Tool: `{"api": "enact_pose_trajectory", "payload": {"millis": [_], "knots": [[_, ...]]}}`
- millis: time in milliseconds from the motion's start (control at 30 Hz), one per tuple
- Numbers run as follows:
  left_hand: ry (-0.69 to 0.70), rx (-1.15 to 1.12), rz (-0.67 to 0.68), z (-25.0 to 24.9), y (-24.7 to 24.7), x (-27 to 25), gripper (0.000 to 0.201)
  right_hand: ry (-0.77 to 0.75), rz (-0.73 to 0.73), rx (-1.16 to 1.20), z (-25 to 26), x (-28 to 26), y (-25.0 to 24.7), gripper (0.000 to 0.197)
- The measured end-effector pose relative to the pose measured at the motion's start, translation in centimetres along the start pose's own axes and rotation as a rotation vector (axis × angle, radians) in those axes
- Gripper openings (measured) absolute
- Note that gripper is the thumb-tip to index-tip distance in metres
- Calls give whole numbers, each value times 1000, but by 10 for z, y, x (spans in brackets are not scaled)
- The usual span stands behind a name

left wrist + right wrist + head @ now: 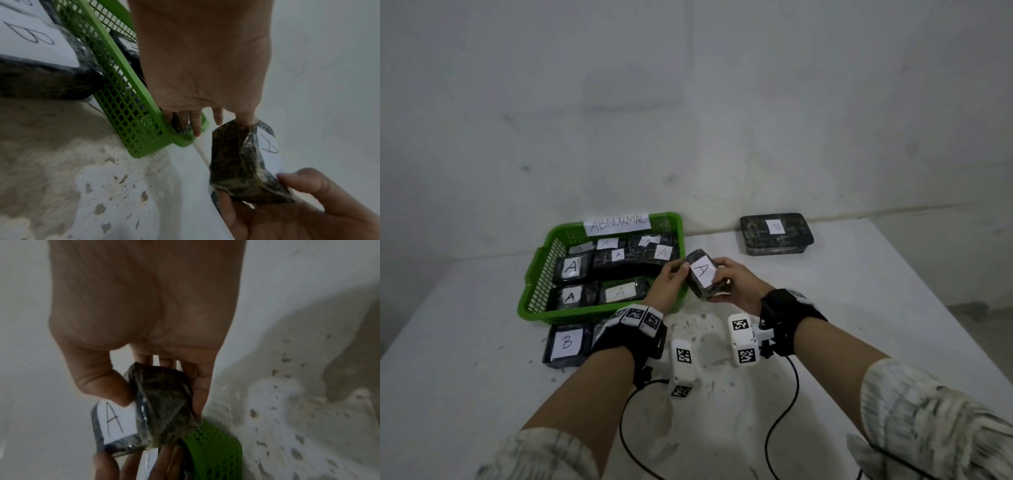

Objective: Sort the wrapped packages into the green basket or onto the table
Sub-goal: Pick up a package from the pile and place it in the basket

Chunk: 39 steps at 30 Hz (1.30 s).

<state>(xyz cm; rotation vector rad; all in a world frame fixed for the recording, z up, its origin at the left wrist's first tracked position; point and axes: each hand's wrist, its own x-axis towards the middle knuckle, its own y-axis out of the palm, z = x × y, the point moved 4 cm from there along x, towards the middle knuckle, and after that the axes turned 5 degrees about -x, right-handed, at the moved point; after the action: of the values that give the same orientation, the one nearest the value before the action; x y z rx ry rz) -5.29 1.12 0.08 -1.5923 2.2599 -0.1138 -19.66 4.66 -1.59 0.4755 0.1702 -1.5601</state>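
A dark wrapped package with a white "A" label (702, 274) hangs tilted above the table, just off the right front corner of the green basket (599, 312). Both hands hold it. My left hand (671, 279) grips its left end, with its fingers (104, 465) under the far side. My right hand (738, 284) pinches its right end between thumb and fingers (197, 386). The left wrist view shows the package (232, 162) beside the basket's corner (144, 146). Several "A" packages (571, 267) lie inside the basket.
The basket carries a paper sign reading "ABNORMAL" (618, 224). A "B" package (566, 342) lies on the table in front of the basket, and another "B" package (775, 233) lies at the back right by the wall. The white table (842, 308) is stained near me.
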Motion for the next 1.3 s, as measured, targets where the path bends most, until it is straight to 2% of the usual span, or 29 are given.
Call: {"api": "enact_pose_trajectory", "payload": {"millis": [133,233,333,433,567,667,800,933,1000,1133,1300], "knots": [[82,-58,-54,8,-23,-4,28,47,43,-85,-8,-8,27,26],[73,-122,-10,16,-31,-8,17,83,54,-108,-15,-11,43,35],[89,-140,41,21,-34,-13,19,79,12,-83,-23,-12,52,42],[83,-154,76,26,-35,-17,22,57,-38,-75,-28,-17,56,30],[103,-176,54,32,-35,-22,19,14,-83,-35,-31,-21,60,25],[143,-172,29,31,-36,-24,20,2,-64,33,-35,-21,63,22],[102,-250,12,31,-37,-25,30,-27,-44,138,-36,-21,64,21],[113,-148,4,37,-36,-26,41,-63,-59,137,-34,-21,63,21],[123,-150,-14,37,-37,-26,42,-72,-43,135,-33,-22,64,27],[72,-278,38,34,-33,-27,46,-84,-45,132,-32,-24,60,39],[93,-204,99,40,-30,-24,57,-84,-64,105,-32,-25,58,43]]}}
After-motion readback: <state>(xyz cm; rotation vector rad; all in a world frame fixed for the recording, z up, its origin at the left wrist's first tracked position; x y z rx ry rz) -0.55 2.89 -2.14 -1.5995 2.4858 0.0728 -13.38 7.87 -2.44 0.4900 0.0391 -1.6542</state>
